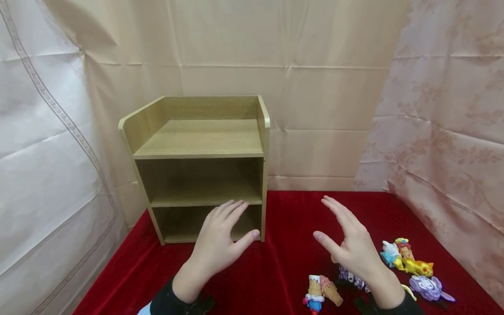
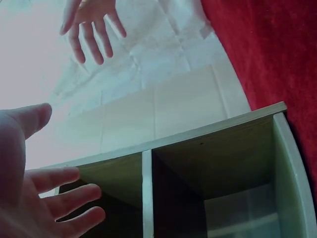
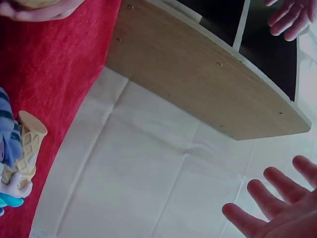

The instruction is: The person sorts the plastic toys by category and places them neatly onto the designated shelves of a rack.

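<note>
Both hands hover above the red cloth, palms facing each other across a gap. My left hand (image 1: pixel 218 240), fingers straight and thumb apart, is in front of the wooden shelf unit (image 1: pixel 197 138) and holds nothing. To its right, my right hand (image 1: pixel 354 249) is likewise spread and bare, raised over several small toys. Nearest to it lie a purple toy (image 1: pixel 353 278), partly hidden by the hand and wrist, and toy ice-cream cones (image 1: pixel 315 288). In the right wrist view the right hand (image 3: pixel 282 203) shows spread fingers, and a cone toy (image 3: pixel 27 148) lies on the cloth.
The shelf unit has a top tray and two open compartments. Farther right on the red cloth (image 1: pixel 291 227) lie a yellow figure (image 1: pixel 418 267), a white and blue figure (image 1: pixel 390 253) and a purple long-eared toy (image 1: pixel 429 288). Pale curtains (image 1: pixel 327 100) hang behind and at both sides.
</note>
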Demonstrator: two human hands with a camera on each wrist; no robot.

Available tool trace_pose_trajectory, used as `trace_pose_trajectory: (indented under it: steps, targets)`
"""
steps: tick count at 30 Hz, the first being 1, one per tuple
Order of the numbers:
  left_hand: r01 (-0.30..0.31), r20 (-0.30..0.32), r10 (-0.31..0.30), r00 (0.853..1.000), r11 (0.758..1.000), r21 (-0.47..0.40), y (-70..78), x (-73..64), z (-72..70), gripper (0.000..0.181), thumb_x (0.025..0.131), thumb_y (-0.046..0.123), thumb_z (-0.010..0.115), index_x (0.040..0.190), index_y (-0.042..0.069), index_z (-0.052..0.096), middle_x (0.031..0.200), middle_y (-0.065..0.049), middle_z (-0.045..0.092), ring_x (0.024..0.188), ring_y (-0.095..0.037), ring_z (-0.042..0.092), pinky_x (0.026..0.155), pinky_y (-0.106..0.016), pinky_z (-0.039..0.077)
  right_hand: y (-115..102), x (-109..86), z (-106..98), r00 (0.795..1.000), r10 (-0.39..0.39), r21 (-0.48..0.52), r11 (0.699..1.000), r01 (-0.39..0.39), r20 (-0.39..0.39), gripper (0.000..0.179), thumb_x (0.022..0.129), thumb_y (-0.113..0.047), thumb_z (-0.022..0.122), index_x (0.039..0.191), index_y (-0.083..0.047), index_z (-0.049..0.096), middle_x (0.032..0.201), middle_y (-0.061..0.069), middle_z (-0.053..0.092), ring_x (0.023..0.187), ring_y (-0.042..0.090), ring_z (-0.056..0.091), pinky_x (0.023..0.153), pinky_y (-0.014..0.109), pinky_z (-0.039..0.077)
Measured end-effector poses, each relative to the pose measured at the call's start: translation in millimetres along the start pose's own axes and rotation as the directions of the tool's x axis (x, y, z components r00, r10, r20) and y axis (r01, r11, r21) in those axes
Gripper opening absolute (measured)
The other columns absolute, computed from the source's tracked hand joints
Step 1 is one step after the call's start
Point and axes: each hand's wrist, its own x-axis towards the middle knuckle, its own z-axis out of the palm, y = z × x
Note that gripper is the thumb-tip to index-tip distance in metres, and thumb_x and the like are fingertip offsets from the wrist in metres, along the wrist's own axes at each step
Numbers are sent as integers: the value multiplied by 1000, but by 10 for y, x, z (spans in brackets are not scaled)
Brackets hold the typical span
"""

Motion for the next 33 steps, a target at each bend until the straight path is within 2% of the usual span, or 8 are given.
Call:
trace_pose_trajectory:
  steps: [3, 6, 12, 16, 18, 21, 27, 33]
  targets:
    - [-32, -80, 27, 996, 997, -64, -23, 15, -45, 61, 91, 42, 76, 142, 11, 61, 140, -4, 61, 134, -27, 52, 108, -58, 39, 9, 14, -5, 999, -18, 46, 999, 20, -45, 78, 83, -13, 83, 152, -13, 48, 151, 9, 50, 139, 18, 44, 111, 13, 26]
    - [-80, -167, 57, 984, 988, -136, -48, 37, -94, 59, 91, 35, 77, 141, 10, 60, 137, -5, 64, 131, -27, 54, 107, -56, 42, 6, 24, -25, 997, -9, 93, 996, 17, -80, 76, 83, -7, 81, 152, -11, 48, 150, 10, 52, 139, 13, 44, 110, 14, 30]
    - [-188, -351, 103, 931, 957, -219, -80, 70, -178, 49, 94, 30, 74, 136, 7, 63, 131, -7, 65, 123, -27, 57, 99, -39, 48, -11, 39, -39, 995, 54, 228, 973, -34, -83, 71, 89, 2, 73, 153, -11, 45, 151, 7, 50, 139, 12, 44, 107, 16, 37]
    - [-219, -436, 101, 894, 948, -231, -94, 88, -222, 45, 97, 35, 69, 131, 5, 66, 127, -11, 67, 119, -29, 59, 98, -32, 46, -13, 60, -38, 995, 83, 309, 949, -61, -60, 69, 93, 4, 66, 155, -9, 40, 154, 6, 46, 141, 16, 43, 107, 18, 40]
    - [-216, -457, 90, 885, 948, -232, -119, 97, -242, 45, 97, 35, 69, 130, 5, 66, 126, -12, 67, 120, -30, 59, 101, -30, 45, -14, 81, -42, 994, 93, 341, 937, -70, -54, 67, 95, 5, 63, 156, -8, 37, 155, 9, 44, 142, 15, 43, 104, 18, 41]
    - [-197, -463, 59, 884, 947, -254, -168, 108, -260, 44, 95, 28, 72, 131, 4, 65, 127, -11, 67, 121, -29, 58, 105, -29, 43, -17, 116, -48, 992, 119, 394, 915, -91, -47, 63, 98, 5, 59, 156, -5, 36, 156, 13, 43, 142, 14, 42, 101, 17, 43]
    - [-174, -470, 13, 882, 938, -301, -306, 119, -290, 51, 87, 13, 76, 135, 1, 62, 133, -12, 64, 125, -28, 58, 108, -28, 41, -34, 244, 39, 985, 174, 492, 856, -157, 11, 58, 102, -1, 57, 156, -5, 33, 156, 14, 42, 143, 29, 40, 101, 17, 43]
    - [-189, -536, 3, 844, 938, -292, -402, 163, -259, 55, 83, 6, 77, 136, -2, 60, 135, -17, 62, 124, -32, 57, 104, -32, 43, -46, 375, 134, 982, 188, 531, 828, -179, 37, 59, 102, -5, 59, 155, -5, 33, 155, 15, 42, 144, 35, 38, 102, 17, 42]
